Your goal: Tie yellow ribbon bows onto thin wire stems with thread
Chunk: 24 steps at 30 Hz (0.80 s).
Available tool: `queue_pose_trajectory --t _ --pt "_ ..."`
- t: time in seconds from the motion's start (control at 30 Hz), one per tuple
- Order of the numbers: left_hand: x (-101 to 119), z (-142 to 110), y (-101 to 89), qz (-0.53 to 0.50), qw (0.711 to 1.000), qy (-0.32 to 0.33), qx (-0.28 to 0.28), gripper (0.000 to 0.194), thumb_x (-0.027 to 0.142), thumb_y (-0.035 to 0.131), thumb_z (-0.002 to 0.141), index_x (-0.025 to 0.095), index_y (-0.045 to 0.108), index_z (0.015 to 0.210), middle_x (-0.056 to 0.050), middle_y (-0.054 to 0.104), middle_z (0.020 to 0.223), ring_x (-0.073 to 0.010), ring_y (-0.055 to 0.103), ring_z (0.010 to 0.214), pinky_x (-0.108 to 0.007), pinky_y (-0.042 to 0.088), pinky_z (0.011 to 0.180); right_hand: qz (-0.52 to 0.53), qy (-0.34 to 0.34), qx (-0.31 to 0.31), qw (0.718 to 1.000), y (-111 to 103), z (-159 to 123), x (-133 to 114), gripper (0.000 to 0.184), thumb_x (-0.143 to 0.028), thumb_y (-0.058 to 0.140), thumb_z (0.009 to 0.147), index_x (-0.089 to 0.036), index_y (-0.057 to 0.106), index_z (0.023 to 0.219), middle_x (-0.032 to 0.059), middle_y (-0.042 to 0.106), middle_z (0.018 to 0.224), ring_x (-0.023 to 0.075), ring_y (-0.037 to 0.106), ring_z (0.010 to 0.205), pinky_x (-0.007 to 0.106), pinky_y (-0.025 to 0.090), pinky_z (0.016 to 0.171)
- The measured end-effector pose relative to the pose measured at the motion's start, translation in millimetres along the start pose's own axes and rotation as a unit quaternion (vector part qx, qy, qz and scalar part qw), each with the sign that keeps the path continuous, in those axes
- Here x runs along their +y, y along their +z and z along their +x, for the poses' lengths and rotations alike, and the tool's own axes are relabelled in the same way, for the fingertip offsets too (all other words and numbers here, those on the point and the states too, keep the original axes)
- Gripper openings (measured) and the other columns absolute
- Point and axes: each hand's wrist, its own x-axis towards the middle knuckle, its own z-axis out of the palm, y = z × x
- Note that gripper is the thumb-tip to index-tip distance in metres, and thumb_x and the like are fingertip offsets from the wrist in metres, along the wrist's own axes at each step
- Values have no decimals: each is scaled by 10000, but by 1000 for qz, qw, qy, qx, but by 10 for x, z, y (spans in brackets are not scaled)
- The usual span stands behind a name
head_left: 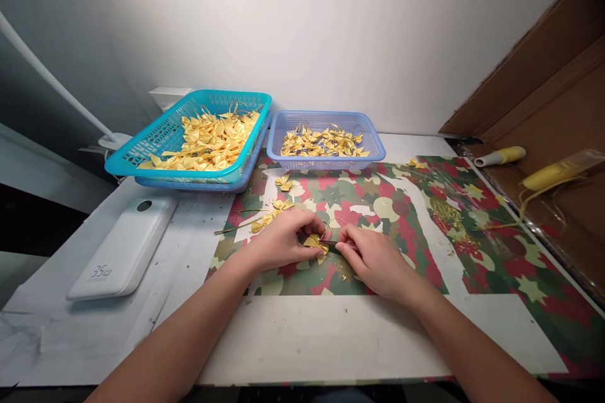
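A: Head view. How is the yellow bow (323, 258) held?

B: It is pinched between thumb and fingers of the left hand (288, 239), low over the patterned sheet (283, 283) on the worktop (302, 340). By the right hand (378, 258), closed in a pinch, a thin dark tool (331, 244) is gripped, its far end directed at the middle of the bow. The exact kind of tool cannot be told.

A: What is best observed in such work?

B: In judgement, the bow should be gripped close to its centre, so that the folds are kept from twisting, yet lightly enough that the loops are not flattened. The tool should be advanced in small strokes, with its tip kept clear of the left fingertips. Both wrists are best steadied near the worktop.

A: What is found nearby?

B: Loose bows (273, 215) are laid beside the left hand. More are contained in the teal basket (189, 174) and the violet basket (326, 164). Gold scraps (344, 276) are scattered on the sheet; stray bits are best kept out of the folds.
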Motion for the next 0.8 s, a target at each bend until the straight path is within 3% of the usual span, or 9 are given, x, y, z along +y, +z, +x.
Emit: queue_pose_trajectory --t 0.3,0.43,0.53,0.67,0.73,0.8 --pt "10 -6 -9 -1 1000 -2 -14 214 224 698 714 213 615 912 6 654 838 -136 558 712 -233 424 602 22 13 1 1000 -66 -1 28 198 -281 412 927 -217 476 752 -17 586 654 141 499 570 252 306 521" --pt "18 -29 -67 38 999 -18 32 241 311 655 757 202 535 935 -1 601 830 -132 501 659 -242 404 579 31 51 94 994 -137 40 172 160 -345 422 933 -224 509 873 15 641 788 177 582 685 269 374 566" --pt "21 -43 -111 103 991 -56 60 193 379 559 824 200 493 798 9 559 698 -137 476 591 -249 348 537 -51 70 174 981 -124 101 297 145 -334 451 919 -213 531 915 66 649 908 237 590 842 315 399 634" --pt "63 -47 -84 185 976 -114 -2 396 492 442 876 198 463 611 0 562 573 -149 470 526 -258 236 488 -163 55 213 962 -53 157 343 85 -283 546 856 -201 566 852 92 628 959 292 532 939 391 395 745" --pt "89 -44 -40 215 970 -109 -23 388 461 450 874 195 468 592 0 568 562 -148 463 515 -262 211 490 -144 40 227 962 -14 151 281 66 -260 553 844 -198 573 834 91 620 957 273 531 916 382 397 754" --pt "100 -37 1 228 970 -83 -32 331 371 465 868 192 466 590 7 553 549 -142 452 509 -262 209 497 -64 16 203 977 32 125 180 121 -249 513 871 -200 551 767 46 616 812 202 544 772 326 405 698"
